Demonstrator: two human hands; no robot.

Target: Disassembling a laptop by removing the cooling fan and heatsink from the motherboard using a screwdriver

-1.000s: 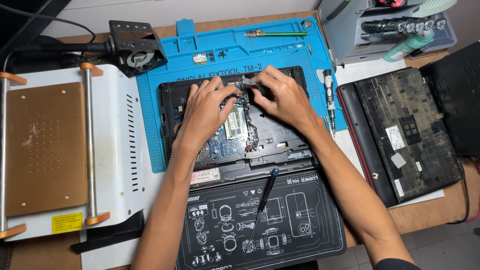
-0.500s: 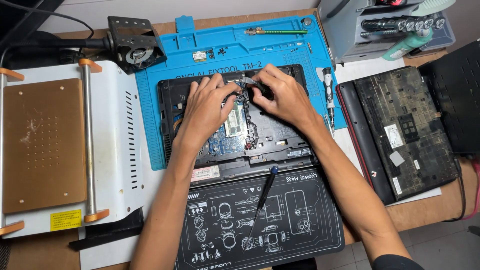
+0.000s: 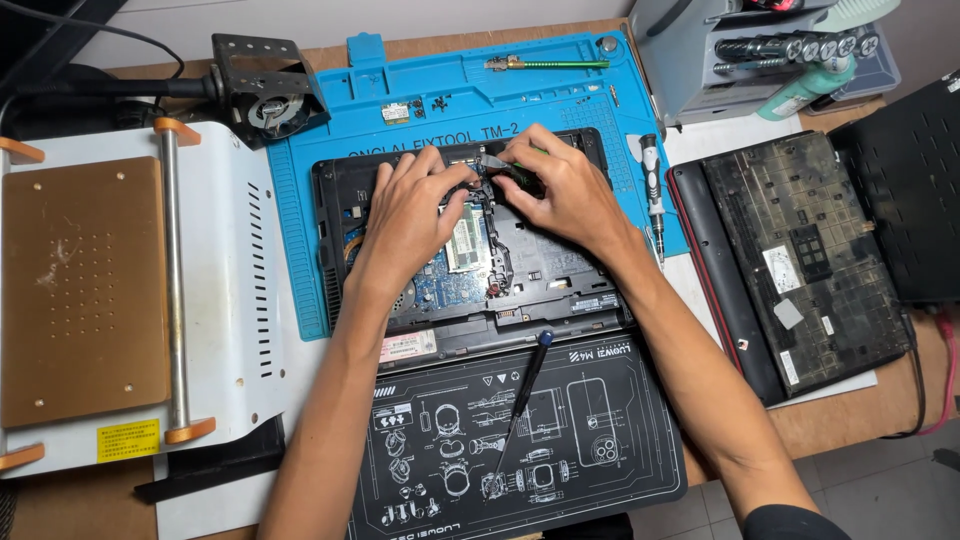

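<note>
We see both bare hands working at the far end of an opened black laptop base with its green and blue circuit boards exposed, which lies on a bright blue silicone repair mat in the middle of the wooden bench. The left hand rests palm down over the boards, its fingers curled and pressing near the upper middle of the chassis; the right hand meets it there, its fingertips pinched together on a small dark part at the top edge of the base (what exactly that part is, we cannot tell, since the fingers cover most of it). The two hands are touching or nearly so at the fingertips. Just in front of the laptop base lies a black printed work mat with white diagrams, and on it a slim black-handled screwdriver with a blue cap, untouched. Another screwdriver with a grey and black handle lies on the blue mat just beside the right wrist. To the right sits a detached black laptop cover, inner side up; to the left stands a white machine with a brown plate and orange-tipped rails. A small black cooling fan sits at the mat's upper left corner.
</note>
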